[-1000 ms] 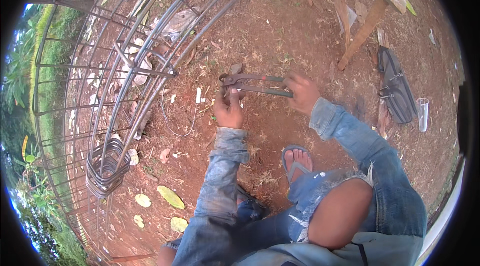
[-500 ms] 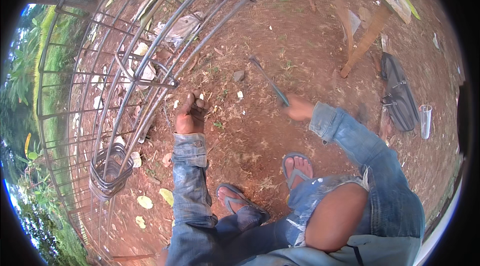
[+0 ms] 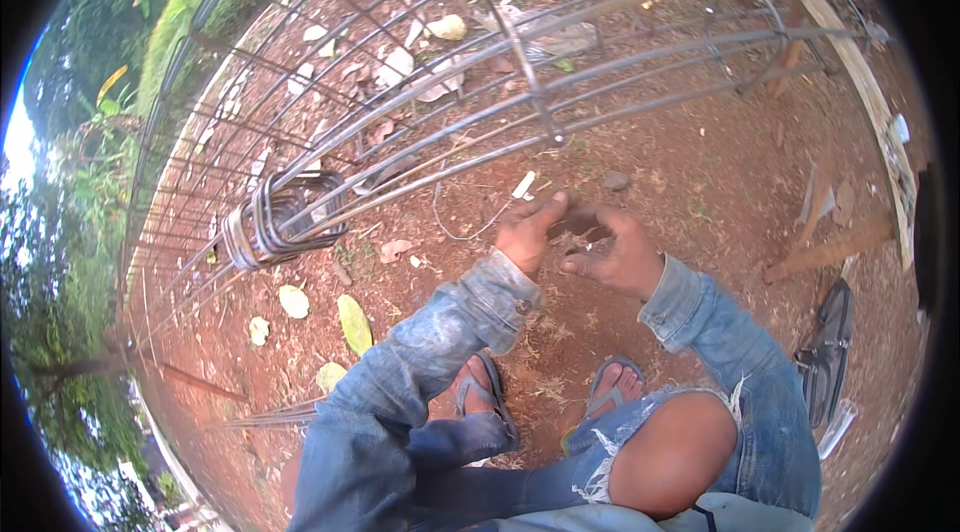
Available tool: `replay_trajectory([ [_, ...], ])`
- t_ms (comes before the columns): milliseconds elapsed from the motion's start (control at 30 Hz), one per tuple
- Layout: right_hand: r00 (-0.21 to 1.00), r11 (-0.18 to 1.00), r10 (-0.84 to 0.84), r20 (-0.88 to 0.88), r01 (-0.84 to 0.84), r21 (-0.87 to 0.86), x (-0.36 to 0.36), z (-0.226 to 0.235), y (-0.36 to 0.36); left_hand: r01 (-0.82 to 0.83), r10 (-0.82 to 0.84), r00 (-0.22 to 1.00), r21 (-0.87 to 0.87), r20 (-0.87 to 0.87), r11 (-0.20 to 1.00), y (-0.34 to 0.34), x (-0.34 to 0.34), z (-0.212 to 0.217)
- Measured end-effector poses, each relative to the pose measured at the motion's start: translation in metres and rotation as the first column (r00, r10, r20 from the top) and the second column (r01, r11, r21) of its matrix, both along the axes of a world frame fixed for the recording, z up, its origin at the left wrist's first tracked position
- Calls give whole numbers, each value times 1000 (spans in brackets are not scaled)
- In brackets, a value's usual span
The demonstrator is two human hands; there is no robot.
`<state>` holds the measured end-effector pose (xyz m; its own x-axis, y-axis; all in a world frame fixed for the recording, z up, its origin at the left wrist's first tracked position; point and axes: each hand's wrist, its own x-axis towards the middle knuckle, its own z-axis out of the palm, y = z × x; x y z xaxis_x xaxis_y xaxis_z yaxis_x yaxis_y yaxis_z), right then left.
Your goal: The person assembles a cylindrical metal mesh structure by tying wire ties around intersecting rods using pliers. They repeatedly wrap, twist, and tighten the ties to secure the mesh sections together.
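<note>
My two hands are close together over the dirt, just below the near bars of a long steel rebar cage (image 3: pixel 490 112). My left hand (image 3: pixel 525 237) is closed, thumb up, its fingers curled toward my right hand. My right hand (image 3: pixel 625 252) is curled, with thumb and fingers bent around whatever lies between the hands; shadow and fingers hide it. A thin wire (image 3: pixel 455 234) loops over the ground beside my left hand; whether it runs into the fingers is unclear. The slim green-handled tool does not show.
Square rebar stirrups (image 3: pixel 290 217) are bunched on the cage bars at left. A wooden support leg (image 3: pixel 830 250) angles down at right, near a dark bag (image 3: pixel 830 352) and a clear cup (image 3: pixel 838 429). Fallen leaves (image 3: pixel 354 324) and a stone (image 3: pixel 615 180) lie about.
My view has turned, so the cage now runs across the top. Both hands have come together from apart. The green-handled tool in my right hand has gone out of sight.
</note>
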<state>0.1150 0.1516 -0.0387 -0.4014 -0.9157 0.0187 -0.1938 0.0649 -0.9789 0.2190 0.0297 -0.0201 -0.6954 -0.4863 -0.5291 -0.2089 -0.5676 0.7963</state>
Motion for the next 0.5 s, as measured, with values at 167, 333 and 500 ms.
replay_trajectory([
  [167,997,972,-76,12,77,-221,26,4,-31,71,-71,997,31,-17,997,-9,16,25],
  [333,861,974,214,462,-155,-163,27,-5,-41,-56,64,994,83,-86,995,-13,36,30],
  [500,866,940,337,368,-331,-81,-4,-18,-35,-30,29,999,57,20,998,-16,38,22],
])
